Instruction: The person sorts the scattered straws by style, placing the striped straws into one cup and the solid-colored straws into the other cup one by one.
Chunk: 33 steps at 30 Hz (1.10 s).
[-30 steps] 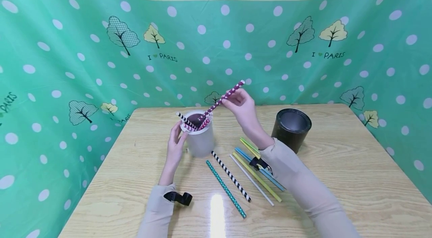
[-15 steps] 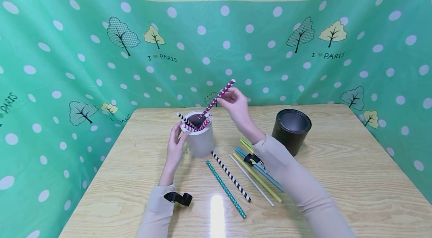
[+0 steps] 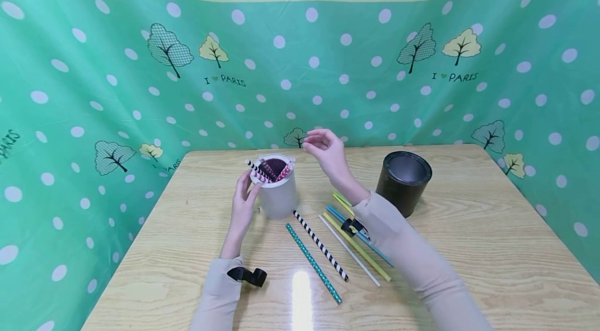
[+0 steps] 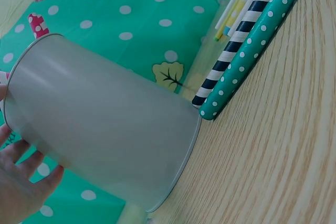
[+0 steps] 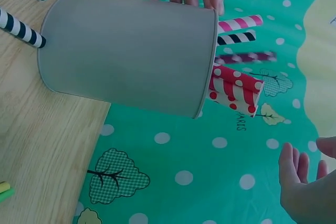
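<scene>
Currently gripping the grey can [image 3: 279, 201] near its rim with the left hand [image 3: 241, 208], upright on the counter [image 3: 154, 268]. Holding the right hand [image 3: 329, 156] in the air to the right of the can, apart from it, with fingers loosely bent and let go of everything. Seeing several straws leaning inside the can and poking past its rim: a black-and-white straw [image 5: 237, 38], a pink-striped straw [image 5: 241, 23], some red-and-white straws [image 5: 239, 90] and a purple straw [image 5: 247, 57], blurring in the right wrist view. Facing a slanting row of loose straws on the counter, nearer and towards the right: a teal dotted straw [image 3: 314, 264], a second black-and-white straw [image 3: 322, 245], a white straw [image 3: 350, 250], a yellow straw [image 3: 357, 246], a blue straw [image 3: 336, 213], partly hiding under the right sleeve [image 3: 398, 237], and a green straw [image 3: 344, 199]. Having a black can [image 3: 398, 190] standing farther right, well apart from the grey one. Wearing a small black camera on each wrist, and facing a green dotted curtain [image 3: 365, 34].
</scene>
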Each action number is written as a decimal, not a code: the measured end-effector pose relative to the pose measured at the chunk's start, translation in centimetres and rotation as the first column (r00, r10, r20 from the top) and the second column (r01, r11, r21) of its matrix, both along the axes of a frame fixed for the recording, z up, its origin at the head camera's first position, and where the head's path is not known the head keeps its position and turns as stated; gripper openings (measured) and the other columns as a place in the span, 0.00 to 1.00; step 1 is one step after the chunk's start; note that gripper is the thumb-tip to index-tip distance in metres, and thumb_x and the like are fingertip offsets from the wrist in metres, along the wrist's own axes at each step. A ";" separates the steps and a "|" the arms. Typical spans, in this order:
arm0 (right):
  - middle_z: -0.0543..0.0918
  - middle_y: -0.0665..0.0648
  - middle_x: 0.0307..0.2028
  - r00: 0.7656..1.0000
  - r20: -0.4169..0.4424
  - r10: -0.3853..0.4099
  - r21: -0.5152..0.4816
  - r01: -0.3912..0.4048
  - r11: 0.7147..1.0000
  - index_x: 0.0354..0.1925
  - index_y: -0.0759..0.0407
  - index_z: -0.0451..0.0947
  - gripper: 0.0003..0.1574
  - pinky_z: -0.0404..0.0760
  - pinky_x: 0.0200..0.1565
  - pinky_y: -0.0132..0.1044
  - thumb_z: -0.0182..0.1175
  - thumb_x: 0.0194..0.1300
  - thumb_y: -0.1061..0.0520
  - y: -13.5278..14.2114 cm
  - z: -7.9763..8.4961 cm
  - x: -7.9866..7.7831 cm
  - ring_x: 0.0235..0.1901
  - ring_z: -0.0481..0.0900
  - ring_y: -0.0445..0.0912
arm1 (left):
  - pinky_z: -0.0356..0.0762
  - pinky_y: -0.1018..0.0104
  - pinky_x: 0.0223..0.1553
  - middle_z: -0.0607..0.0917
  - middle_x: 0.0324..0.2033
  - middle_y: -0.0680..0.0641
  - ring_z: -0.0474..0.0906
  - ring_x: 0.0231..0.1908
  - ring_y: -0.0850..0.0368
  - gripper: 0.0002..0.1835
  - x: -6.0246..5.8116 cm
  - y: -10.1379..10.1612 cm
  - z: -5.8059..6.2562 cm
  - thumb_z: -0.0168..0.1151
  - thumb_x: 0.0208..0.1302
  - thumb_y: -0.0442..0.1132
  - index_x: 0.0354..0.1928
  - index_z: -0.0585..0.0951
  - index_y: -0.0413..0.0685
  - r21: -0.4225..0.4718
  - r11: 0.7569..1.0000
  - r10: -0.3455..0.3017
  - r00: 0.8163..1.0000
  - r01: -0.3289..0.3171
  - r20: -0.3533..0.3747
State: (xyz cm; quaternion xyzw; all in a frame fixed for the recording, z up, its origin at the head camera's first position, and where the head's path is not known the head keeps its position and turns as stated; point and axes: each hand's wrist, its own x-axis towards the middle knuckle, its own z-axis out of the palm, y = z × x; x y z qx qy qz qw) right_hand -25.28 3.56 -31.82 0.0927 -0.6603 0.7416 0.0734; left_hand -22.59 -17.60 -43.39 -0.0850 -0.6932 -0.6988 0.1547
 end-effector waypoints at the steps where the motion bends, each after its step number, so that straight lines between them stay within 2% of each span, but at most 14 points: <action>1: 0.78 0.63 0.40 1.000 0.003 0.001 0.012 -0.001 1.000 0.46 0.67 0.69 0.19 0.77 0.46 0.32 0.58 0.53 0.69 0.1 -0.1 0.1 0.40 0.77 0.46 | 0.48 0.50 0.64 0.57 0.64 0.39 0.51 0.64 0.49 0.26 0.0 0.0 0.0 0.48 0.64 0.33 0.63 0.56 0.38 0.002 1.000 -0.002 1.000 0.002 0.002; 4: 0.78 0.62 0.41 1.000 0.015 0.011 0.057 -0.012 0.998 0.47 0.67 0.69 0.20 0.77 0.45 0.32 0.58 0.54 0.67 0.5 -0.4 0.4 0.41 0.77 0.46 | 0.48 0.51 0.64 0.57 0.64 0.39 0.50 0.64 0.49 0.26 0.1 0.0 0.3 0.48 0.64 0.31 0.63 0.56 0.38 0.007 1.000 -0.003 1.000 0.003 0.013; 11: 0.77 0.64 0.41 0.997 0.031 0.064 0.140 -0.067 0.988 0.46 0.68 0.70 0.18 0.79 0.43 0.34 0.57 0.55 0.68 1.4 -1.3 1.2 0.37 0.77 0.46 | 0.49 0.51 0.64 0.56 0.64 0.36 0.49 0.64 0.45 0.26 0.9 0.4 1.7 0.47 0.63 0.29 0.63 0.55 0.33 -0.009 1.000 -0.005 1.000 0.005 0.018; 16: 0.77 0.66 0.41 0.994 0.035 0.107 0.215 -0.112 0.970 0.45 0.69 0.70 0.17 0.79 0.42 0.34 0.57 0.55 0.68 2.2 -2.2 1.7 0.37 0.77 0.47 | 0.48 0.51 0.64 0.56 0.64 0.38 0.50 0.64 0.48 0.27 0.5 0.2 1.1 0.48 0.64 0.31 0.63 0.55 0.36 -0.007 1.000 -0.009 1.000 0.009 0.027; 24: 0.78 0.64 0.40 0.978 0.048 0.201 0.400 -0.203 0.894 0.44 0.68 0.72 0.15 0.78 0.45 0.37 0.56 0.56 0.66 3.4 -3.6 2.3 0.41 0.76 0.52 | 0.49 0.51 0.64 0.57 0.64 0.39 0.50 0.64 0.49 0.27 0.0 0.0 0.2 0.49 0.64 0.34 0.63 0.56 0.38 -0.010 1.000 -0.004 1.000 0.004 -0.002; 33: 0.78 0.63 0.39 0.957 0.086 0.277 0.497 -0.282 0.821 0.44 0.70 0.72 0.15 0.79 0.42 0.37 0.56 0.56 0.65 4.2 -4.6 2.6 0.39 0.76 0.52 | 0.49 0.54 0.64 0.57 0.64 0.40 0.50 0.64 0.50 0.27 0.0 0.0 0.2 0.49 0.64 0.35 0.64 0.56 0.40 -0.013 1.000 -0.002 1.000 0.002 0.015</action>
